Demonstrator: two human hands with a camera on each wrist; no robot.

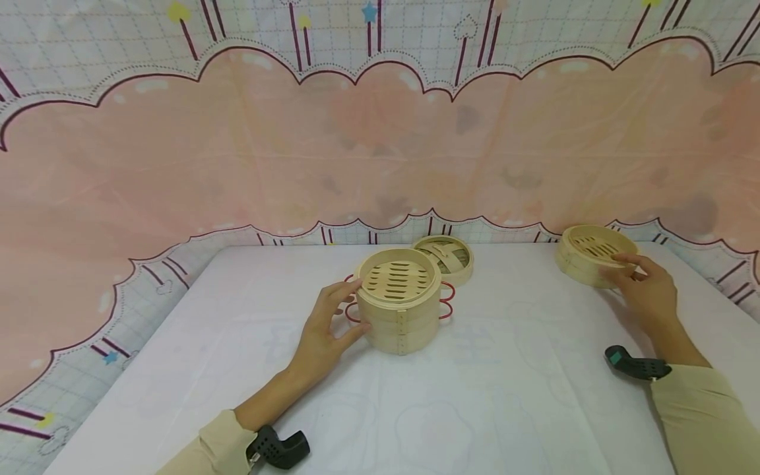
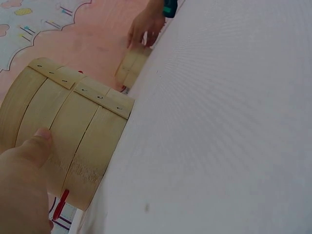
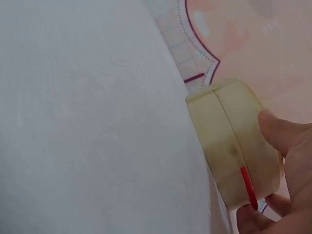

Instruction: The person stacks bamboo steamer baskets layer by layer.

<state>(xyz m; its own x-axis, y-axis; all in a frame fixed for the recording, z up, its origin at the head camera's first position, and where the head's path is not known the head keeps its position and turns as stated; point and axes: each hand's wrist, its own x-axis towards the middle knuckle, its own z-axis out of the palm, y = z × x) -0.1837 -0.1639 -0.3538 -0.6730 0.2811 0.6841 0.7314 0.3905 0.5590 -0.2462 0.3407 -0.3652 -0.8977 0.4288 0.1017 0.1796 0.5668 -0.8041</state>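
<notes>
Head view:
Steamer stack (image 1: 399,300): bamboo, tiers stacked, mid table (image 1: 505,396), slatted top showing, upright.
Red handles (image 1: 446,300): wire loops showing on both sides of stack, low down.
Left hand (image 1: 326,330): on stack's left side, fingers (image 1: 347,287) curled round the wall, thumb low, tips at top rim.
Single tier (image 1: 594,254): bamboo, far right of table, well apart from stack.
Right hand (image 1: 644,290): on single tier's near side, fingers curled onto rim, thumb on the wall.
Lid (image 1: 445,257): woven bamboo, w/ strap handle, flat just behind stack.
Wrist cams (image 1: 635,364): dark, one on each sleeve end.
Backdrop (image 1: 380,132): pink scalloped cloth behind table.

Left wrist view:
Steamer stack (image 2: 68,131): close up, stitched seams on wall, standing on white table (image 2: 234,136).
Left hand (image 2: 22,190): thumb pressed on wall, rest of fingers out of frame.
Right hand (image 2: 146,24): far off, on single tier (image 2: 131,63).

Right wrist view:
Single tier (image 3: 234,141): two bands, on table (image 3: 87,122) edge side.
Right hand (image 3: 287,165): thumb on wall, fingers wrapped under; clamped on tier.
Red mark (image 3: 247,187): on tier wall, can't tell what it is.
</notes>
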